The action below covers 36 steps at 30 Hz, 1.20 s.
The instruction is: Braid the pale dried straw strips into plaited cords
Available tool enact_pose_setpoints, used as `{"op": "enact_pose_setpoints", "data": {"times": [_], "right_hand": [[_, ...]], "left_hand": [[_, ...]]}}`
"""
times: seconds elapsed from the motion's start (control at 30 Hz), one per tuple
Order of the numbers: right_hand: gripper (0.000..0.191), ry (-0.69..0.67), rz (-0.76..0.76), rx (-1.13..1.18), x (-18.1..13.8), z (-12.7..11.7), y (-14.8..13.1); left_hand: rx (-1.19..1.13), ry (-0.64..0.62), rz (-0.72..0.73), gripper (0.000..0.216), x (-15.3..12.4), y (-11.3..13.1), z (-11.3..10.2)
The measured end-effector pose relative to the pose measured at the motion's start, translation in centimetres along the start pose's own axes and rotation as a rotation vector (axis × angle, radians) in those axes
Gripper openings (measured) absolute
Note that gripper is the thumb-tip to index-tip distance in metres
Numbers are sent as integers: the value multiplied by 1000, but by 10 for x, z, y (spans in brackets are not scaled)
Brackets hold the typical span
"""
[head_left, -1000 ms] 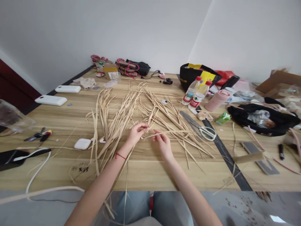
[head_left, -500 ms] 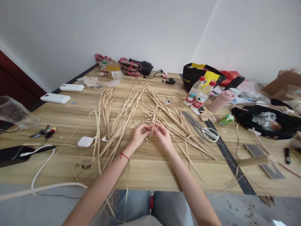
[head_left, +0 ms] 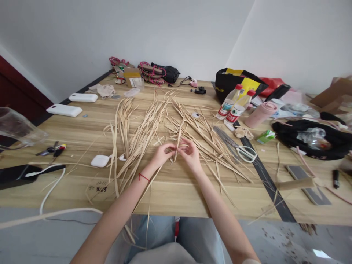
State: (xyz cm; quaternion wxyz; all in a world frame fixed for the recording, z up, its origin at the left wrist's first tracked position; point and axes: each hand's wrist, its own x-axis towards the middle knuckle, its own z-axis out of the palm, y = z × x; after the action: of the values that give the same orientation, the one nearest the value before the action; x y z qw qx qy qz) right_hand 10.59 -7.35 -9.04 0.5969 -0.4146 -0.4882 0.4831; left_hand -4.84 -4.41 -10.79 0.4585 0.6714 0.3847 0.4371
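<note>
Near the front middle of the table, my left hand pinches a twisted piece of straw between thumb and fingertips. My right hand grips the same straw from the other side, its fingertips almost touching the left ones. The straw piece rises from between the fingers toward the loose strips behind. A small shiny tip shows below the fingertips, too small to name. Loose bundles of dry straw strips fan out to the left, and another straw bundle spreads to the right.
Scissors lie right of the straw. Two plastic bottles, a pink tumbler and a black bag stand at back right. A white earphone case is on the left. A phone rests at far right.
The view has shifted slightly. Both hands stay at the same spot on the straw piece, and the right hand's fingers have lifted and curled a little differently around it.
</note>
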Motion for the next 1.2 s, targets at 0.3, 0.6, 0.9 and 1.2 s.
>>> {"op": "enact_pose_setpoints", "data": {"times": [0.3, 0.6, 0.9, 1.2], "right_hand": [[35, 11, 58, -74, 1, -3, 10], [28, -20, 65, -130, 4, -11, 3], [33, -45, 113, 215, 9, -21, -7], [24, 12, 136, 358, 8, -22, -10]], "left_hand": [[174, 80, 146, 8, 1, 0, -3], [352, 85, 161, 11, -2, 9, -12], [244, 147, 120, 15, -3, 12, -10], [224, 82, 53, 15, -3, 9, -12]]}}
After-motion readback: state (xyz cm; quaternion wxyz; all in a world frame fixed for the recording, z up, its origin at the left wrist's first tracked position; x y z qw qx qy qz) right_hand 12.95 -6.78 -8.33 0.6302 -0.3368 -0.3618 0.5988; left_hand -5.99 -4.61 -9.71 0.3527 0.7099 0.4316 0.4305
